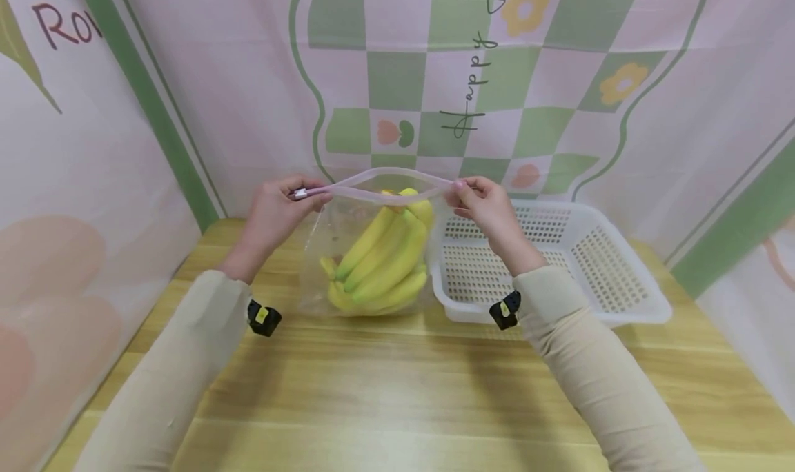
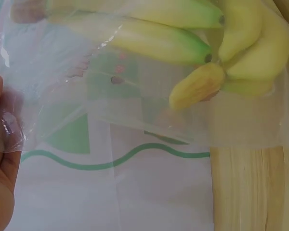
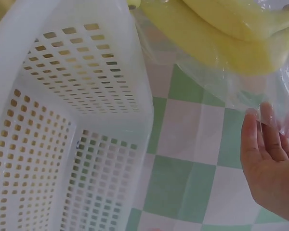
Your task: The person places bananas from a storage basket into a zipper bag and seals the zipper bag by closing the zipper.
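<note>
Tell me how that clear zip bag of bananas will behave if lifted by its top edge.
The zip bag looks thin and floppy, so it would probably sag. The bananas fill its bottom, likely making it bottom-heavy. The left hand and right hand pinch slick film, which may slip.

Yellow bananas (image 1: 385,258) tinged green, inside a clear bag (image 1: 323,251) with a pale pink zip strip. White perforated basket (image 1: 621,299). Light wood-grain tabletop (image 1: 397,389). Pink-and-green checked backdrop (image 1: 559,79) with yellow flowers. Beige sleeves (image 1: 186,361).
</note>
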Action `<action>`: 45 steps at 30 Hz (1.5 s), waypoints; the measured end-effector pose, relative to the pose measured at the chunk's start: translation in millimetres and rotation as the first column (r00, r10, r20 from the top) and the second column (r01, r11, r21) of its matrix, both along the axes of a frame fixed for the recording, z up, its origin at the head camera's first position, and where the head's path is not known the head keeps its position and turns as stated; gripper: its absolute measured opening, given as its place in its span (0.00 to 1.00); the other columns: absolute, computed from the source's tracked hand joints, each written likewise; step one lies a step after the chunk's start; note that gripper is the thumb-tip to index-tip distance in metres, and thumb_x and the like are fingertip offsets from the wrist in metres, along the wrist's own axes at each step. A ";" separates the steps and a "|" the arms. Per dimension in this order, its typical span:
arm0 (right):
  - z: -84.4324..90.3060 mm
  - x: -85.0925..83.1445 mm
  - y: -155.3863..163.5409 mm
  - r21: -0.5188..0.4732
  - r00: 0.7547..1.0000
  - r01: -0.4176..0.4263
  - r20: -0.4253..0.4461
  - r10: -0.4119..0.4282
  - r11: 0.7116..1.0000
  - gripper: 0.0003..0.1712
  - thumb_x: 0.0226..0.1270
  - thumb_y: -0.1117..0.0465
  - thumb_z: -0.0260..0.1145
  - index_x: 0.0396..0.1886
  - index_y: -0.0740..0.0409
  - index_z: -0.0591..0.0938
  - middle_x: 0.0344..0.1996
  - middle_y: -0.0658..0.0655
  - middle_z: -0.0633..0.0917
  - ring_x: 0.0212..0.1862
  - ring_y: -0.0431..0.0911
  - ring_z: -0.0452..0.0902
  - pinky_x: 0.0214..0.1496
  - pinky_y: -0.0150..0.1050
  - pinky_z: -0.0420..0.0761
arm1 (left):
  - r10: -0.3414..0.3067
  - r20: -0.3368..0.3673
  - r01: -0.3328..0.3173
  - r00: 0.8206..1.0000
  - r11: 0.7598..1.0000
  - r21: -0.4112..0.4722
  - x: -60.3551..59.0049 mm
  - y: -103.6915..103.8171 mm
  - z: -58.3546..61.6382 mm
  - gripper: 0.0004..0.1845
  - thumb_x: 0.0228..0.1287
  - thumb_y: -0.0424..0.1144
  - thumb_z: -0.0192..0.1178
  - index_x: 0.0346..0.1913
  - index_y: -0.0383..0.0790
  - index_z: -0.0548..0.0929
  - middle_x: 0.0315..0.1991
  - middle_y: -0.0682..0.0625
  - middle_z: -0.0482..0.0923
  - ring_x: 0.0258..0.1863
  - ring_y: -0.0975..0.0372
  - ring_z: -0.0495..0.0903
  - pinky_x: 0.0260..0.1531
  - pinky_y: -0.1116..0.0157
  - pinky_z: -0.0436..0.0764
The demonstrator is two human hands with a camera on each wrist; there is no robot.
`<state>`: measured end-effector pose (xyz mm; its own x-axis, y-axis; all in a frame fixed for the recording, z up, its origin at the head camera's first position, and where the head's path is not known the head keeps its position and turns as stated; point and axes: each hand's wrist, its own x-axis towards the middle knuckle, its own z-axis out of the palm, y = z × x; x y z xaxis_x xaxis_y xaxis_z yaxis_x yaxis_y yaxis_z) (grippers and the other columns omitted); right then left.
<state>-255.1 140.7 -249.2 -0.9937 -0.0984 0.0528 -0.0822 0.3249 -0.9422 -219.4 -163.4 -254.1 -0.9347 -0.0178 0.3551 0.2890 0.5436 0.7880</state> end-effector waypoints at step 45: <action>55.8 28.2 -100.1 0.689 0.806 -0.294 -0.194 0.559 0.663 0.29 0.66 0.62 0.61 0.67 0.59 0.70 0.65 0.57 0.75 0.68 0.49 0.68 0.70 0.43 0.69 | -0.338 0.113 0.337 0.934 0.941 0.029 2.1 12.8 1.5 0.27 0.74 0.53 0.39 0.62 0.38 0.74 0.57 0.40 0.78 0.57 0.51 0.77 0.60 0.53 0.75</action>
